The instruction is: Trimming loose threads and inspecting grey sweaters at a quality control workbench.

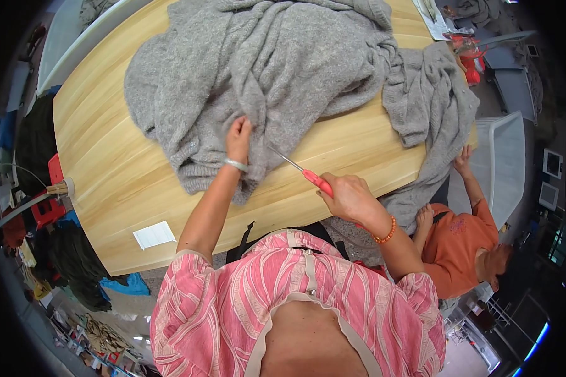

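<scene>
A heap of grey knitted garments (283, 75) covers the far and middle part of the wooden table (107, 207). My left hand (238, 138) is closed on a fold of the grey knit near the heap's front edge. In my right hand (351, 200) is a red-handled tool (317, 182) with a thin metal shaft, like a hook or latch needle. Its shaft points left and away from me, and the tip ends at the knit just right of my left hand. Whether the tip has entered the fabric I cannot tell.
A co-worker in an orange top (462, 251) sits at the right, hands at another grey knit piece (431, 94) hanging over the table edge. A white paper slip (154, 235) lies at the front left. White bins (509, 169) stand at the right and far left.
</scene>
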Available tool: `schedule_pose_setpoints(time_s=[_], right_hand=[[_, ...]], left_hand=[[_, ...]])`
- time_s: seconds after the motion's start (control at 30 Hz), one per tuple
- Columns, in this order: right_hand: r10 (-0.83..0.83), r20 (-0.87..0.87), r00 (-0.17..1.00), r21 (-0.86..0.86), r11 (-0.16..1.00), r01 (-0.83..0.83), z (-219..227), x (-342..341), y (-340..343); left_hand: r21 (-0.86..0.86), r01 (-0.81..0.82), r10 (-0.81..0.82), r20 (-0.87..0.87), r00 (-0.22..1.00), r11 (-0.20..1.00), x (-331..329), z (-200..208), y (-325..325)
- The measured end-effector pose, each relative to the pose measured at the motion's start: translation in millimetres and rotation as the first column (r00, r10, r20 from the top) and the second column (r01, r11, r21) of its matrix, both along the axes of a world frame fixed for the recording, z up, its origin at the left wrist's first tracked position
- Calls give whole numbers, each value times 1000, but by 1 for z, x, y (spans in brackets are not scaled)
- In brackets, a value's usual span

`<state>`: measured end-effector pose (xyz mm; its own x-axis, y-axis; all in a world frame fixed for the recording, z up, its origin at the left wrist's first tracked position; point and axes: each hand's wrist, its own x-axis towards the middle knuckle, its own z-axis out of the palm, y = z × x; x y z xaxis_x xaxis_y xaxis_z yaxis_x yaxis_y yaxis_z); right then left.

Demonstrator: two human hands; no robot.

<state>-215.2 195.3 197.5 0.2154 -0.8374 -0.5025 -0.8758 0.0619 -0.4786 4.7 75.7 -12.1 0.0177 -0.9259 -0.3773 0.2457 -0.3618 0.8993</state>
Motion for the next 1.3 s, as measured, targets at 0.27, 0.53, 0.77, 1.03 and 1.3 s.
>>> schedule_pose_setpoints(time_s=[0.27,0.53,0.77,1.03,1.3], right_hand=[[71,-13,997,116,991,-69,-1,11,24],[-89,129,988,-147,983,108,-2,23,11],[-106,99,989,-162,979,122,-5,25,8],[59,132,989,-249,968,-24,-11,42,2],[386,444,809,-713,698,58,1,94,-1]], left_hand=[[19,82,-83,89,993,996,6,4,53],[206,475,-516,268,814,856,38,46,88],[-513,279,547,835,-57,812,149,53,22],[-345,-50,28,-67,997,937,151,206,9],[-938,220,-699,-31,714,266,158,350,56]])
